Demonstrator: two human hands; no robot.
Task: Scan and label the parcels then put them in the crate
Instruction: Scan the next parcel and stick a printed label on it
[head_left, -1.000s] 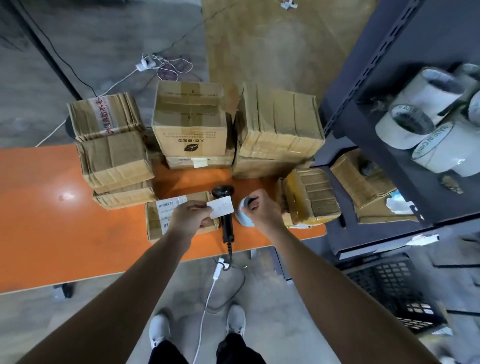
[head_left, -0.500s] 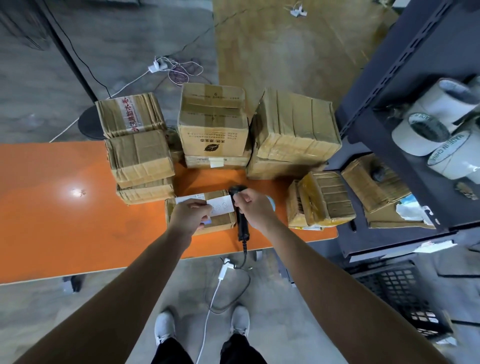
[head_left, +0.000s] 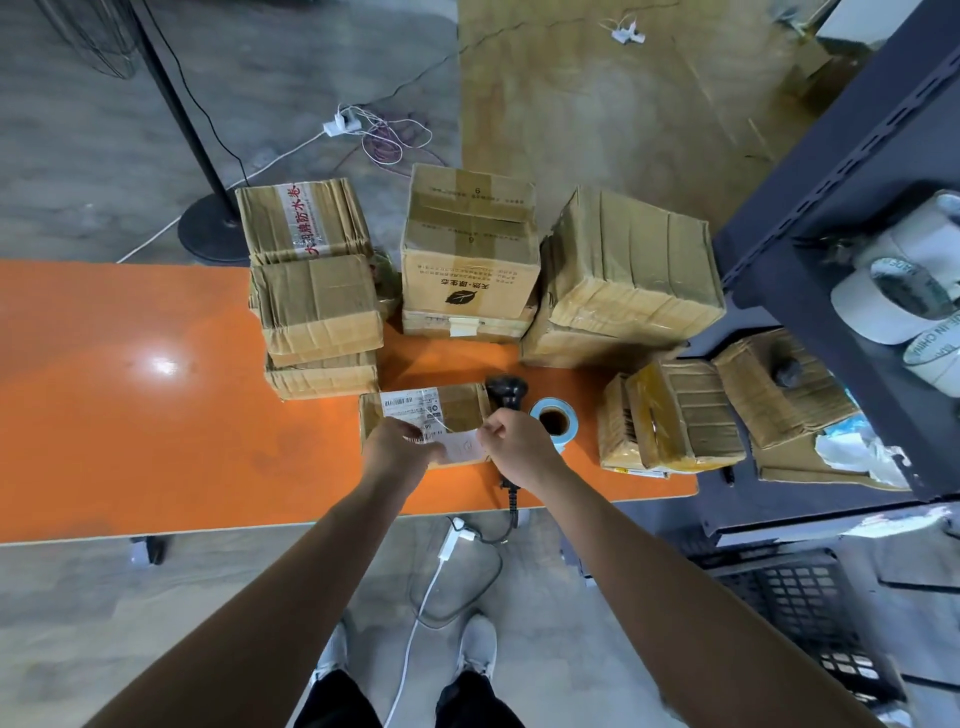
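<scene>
A flat brown parcel (head_left: 457, 410) with a printed shipping sticker lies near the front edge of the orange table (head_left: 130, 415). Over its near side, my left hand (head_left: 400, 449) and my right hand (head_left: 514, 447) each pinch an end of a small white label (head_left: 462, 446). Just right of the parcel lies the black barcode scanner (head_left: 506, 392), its cable hanging off the table. A blue label roll (head_left: 553, 420) stands beside the scanner. The black crate (head_left: 800, 618) sits on the floor at lower right.
Several taped cardboard parcels are stacked behind at left (head_left: 317, 306), centre (head_left: 467, 249) and right (head_left: 628, 280), with more (head_left: 675, 415) at the table's right end. A dark shelf unit (head_left: 831, 208) with white tape rolls (head_left: 883, 301) stands on the right. Cables cross the floor.
My right hand left the label roll and came to the label's right end. Both hands carried the label left and down over the flat parcel.
</scene>
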